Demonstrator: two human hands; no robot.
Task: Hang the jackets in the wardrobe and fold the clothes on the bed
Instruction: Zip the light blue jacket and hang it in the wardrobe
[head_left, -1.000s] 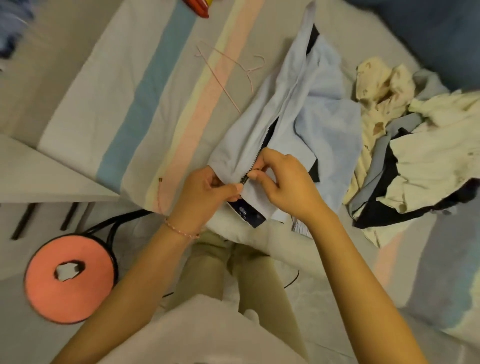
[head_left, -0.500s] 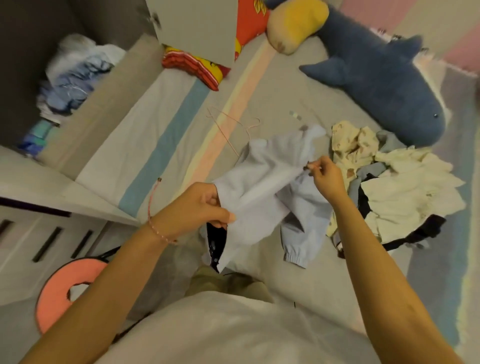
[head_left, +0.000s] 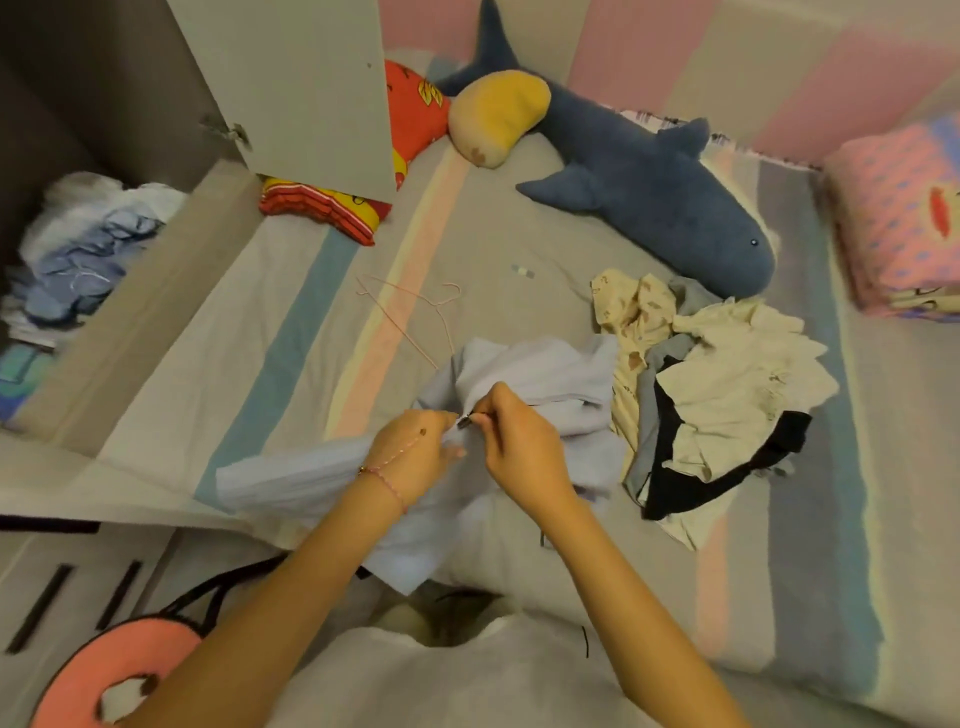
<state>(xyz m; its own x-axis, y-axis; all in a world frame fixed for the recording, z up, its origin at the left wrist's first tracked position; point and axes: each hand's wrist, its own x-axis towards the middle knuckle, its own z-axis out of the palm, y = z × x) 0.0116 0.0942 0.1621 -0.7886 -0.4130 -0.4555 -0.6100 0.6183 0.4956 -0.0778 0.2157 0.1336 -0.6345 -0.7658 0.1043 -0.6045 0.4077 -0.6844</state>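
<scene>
Striped bedding (head_left: 291, 332) in grey, teal, pink and cream fills the head view, with an open wardrobe (head_left: 291, 78) at the left, its door cut off by the top edge. A heap (head_left: 88, 244) on its shelf is blurred, so no single garment can be told. A pink stool (head_left: 130, 670) is cut by the bottom-left corner, and the person's own arms and pale top hide the near edge of the bed. The left palm faces away, so what lies under it is hidden.

A pale blue jacket (head_left: 545, 374) of soft, matte cloth lies crumpled at the near middle of the bed, one ribbed-looking sleeve stretched left. A thin pink wire hanger (head_left: 410, 312) lies flat just beyond it, its lower end meeting the cloth's edge. To the right sits a rumpled pile (head_left: 727, 395) of cream, grey-blue and black clothes, touching the jacket; behind it lies a plush blue shark (head_left: 649, 182).

The left hand (head_left: 415, 457) grips a bunch of the jacket's front, fingers curled into the cloth. The right hand (head_left: 524, 447) pinches the small dark zip pull (head_left: 464, 422) between thumb and forefinger, right beside the left knuckles
</scene>
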